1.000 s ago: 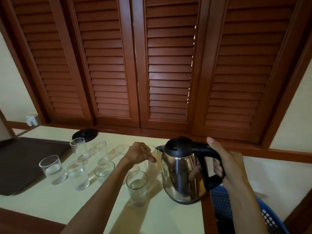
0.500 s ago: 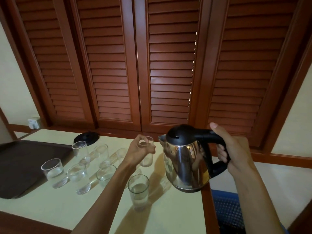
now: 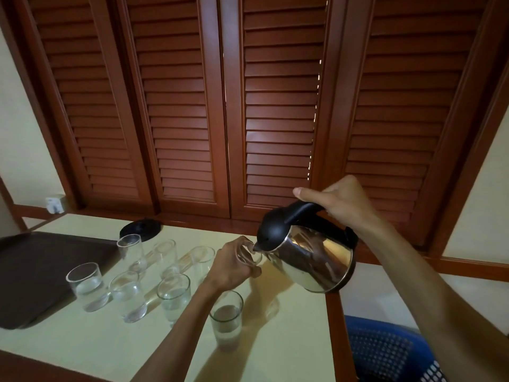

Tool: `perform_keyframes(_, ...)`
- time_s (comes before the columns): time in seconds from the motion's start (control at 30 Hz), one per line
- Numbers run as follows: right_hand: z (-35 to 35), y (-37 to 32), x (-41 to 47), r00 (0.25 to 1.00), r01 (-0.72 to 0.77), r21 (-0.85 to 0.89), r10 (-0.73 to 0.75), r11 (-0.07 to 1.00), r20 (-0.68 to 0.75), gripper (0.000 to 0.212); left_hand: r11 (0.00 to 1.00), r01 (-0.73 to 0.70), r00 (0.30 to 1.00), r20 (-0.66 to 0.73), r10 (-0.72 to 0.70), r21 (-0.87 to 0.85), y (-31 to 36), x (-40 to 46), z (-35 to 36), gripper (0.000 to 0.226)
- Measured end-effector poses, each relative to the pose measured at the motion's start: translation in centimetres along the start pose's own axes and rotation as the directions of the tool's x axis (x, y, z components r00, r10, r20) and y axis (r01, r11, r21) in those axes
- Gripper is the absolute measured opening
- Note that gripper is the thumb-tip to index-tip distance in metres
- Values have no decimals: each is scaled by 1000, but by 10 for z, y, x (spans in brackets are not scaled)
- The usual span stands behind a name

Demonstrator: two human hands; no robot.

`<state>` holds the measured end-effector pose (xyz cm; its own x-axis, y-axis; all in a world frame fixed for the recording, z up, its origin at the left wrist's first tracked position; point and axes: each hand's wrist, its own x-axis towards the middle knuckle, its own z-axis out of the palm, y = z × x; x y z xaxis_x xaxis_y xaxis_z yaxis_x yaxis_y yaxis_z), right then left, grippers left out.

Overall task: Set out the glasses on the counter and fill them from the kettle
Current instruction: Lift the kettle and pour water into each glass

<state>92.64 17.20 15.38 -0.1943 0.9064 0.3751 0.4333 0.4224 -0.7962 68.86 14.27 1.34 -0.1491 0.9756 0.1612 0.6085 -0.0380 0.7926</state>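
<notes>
Tilting at centre right, the kettle (image 3: 311, 257) hangs from the right hand (image 3: 347, 202), fingers clamped on its black handle; likely heavy, so grip there. The left hand (image 3: 234, 266) wraps the slick, fragile glass (image 3: 252, 256) at the spout, above the tabletop (image 3: 96, 343).

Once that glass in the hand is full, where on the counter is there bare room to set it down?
Bare counter lies between the nearest glass and the right edge, below the kettle. Left of it, the other glasses crowd together beside the tray.

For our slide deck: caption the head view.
Right hand tips steel kettle toward glass held by left hand.
</notes>
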Motion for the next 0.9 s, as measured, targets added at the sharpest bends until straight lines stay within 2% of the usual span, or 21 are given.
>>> perform_keyframes(0.17, 4, -15, 11, 991, 97, -199, -77, 975, 105, 70, 999, -29, 999, 35, 29, 23, -3, 0, 1, 38)
perform_keyframes(0.37, 6, -38, 19, 990, 141, -402, -117, 905, 84, 70, 994, -62, 997, 59, 57, 89, -3, 3, 4, 37)
perform_keyframes(0.6, 6, -62, 25, 981, 192, -504, -142, 842, 135, 65, 996, -33, 997, 79, 26, 87, -6, 6, 5, 35)
perform_keyframes(0.9, 4, -85, 38, 973, 228, -552, -165, 802, 163, 61, 998, 41, 996, 87, -37, -49, -13, 13, 1, 35)
